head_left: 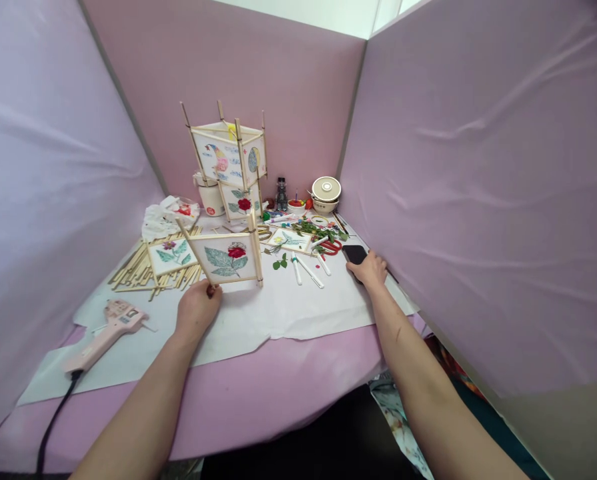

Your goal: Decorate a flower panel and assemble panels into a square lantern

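Note:
My left hand (197, 308) is closed on the lower left corner of a small stick-framed lantern (228, 259). Its white front panel bears a red rose with green-blue leaves, and it stands tilted a little above the paper. At the right side of the table, my right hand (369, 269) grips the near edge of a black phone (354, 254), fingers closed along its right side. Behind the held lantern stands a taller stick lantern (223, 160) with painted panels. Left of it, a flower panel (172, 256) rests on a pile of thin wooden sticks (128, 267).
A pink glue gun (109, 333) with a black cord lies at the left front. White markers (308, 270), red scissors (332, 248) and green leaves (323, 230) are scattered mid-table. A lidded bowl (325, 193) stands at the back. Lilac walls (478, 167) enclose the table.

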`<move>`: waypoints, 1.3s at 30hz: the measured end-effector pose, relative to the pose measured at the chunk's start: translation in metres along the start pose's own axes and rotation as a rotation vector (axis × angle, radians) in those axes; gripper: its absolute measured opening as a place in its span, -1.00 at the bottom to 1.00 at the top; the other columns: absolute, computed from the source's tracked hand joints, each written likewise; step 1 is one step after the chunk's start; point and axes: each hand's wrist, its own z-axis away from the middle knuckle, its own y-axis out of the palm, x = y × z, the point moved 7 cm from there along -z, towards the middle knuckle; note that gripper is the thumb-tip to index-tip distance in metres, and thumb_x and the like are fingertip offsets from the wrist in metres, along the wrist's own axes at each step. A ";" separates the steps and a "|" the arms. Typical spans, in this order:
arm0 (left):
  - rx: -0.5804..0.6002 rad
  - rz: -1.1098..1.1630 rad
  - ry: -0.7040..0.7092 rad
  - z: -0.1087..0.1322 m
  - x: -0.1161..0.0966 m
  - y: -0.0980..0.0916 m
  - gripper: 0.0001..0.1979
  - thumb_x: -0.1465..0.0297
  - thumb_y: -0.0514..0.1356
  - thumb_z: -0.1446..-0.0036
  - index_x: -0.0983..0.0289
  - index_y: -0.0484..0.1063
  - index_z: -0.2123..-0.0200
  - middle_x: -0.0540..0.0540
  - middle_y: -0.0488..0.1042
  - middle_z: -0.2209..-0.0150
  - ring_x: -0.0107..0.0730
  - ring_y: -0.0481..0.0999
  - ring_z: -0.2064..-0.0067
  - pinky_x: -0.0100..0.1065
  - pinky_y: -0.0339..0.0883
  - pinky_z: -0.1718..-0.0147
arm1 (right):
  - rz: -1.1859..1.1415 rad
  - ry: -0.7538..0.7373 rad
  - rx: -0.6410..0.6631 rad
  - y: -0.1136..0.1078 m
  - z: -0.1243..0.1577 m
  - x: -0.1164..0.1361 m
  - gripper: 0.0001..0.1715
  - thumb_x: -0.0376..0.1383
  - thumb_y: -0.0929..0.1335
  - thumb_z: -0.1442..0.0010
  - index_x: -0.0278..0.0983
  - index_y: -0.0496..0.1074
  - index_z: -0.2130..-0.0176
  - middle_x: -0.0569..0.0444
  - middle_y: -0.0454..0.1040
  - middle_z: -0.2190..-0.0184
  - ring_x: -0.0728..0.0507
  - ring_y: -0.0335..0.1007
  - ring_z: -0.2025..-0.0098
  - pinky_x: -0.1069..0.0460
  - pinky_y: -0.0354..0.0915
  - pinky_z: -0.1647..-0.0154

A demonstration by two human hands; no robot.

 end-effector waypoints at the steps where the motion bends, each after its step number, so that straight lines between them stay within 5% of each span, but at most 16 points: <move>1: 0.000 0.001 -0.003 0.000 0.000 0.000 -0.82 0.25 0.06 -0.09 0.21 0.29 0.47 0.08 0.43 0.44 -0.24 0.40 0.36 -0.32 0.14 0.42 | 0.000 -0.002 -0.008 0.000 0.000 0.000 -0.16 0.00 0.44 0.09 -0.38 0.23 -0.06 -0.30 0.38 0.01 -0.44 0.28 -0.06 -0.20 0.27 0.00; 39: 0.007 -0.028 -0.013 -0.002 0.000 0.000 -0.80 0.21 0.07 -0.05 0.20 0.30 0.47 0.08 0.45 0.44 -0.20 0.42 0.35 -0.31 0.16 0.42 | 0.017 -0.045 -0.094 0.000 0.002 -0.001 -0.19 0.00 0.41 0.03 -0.37 0.21 -0.08 -0.24 0.40 0.08 -0.40 0.32 0.02 -0.15 0.25 0.07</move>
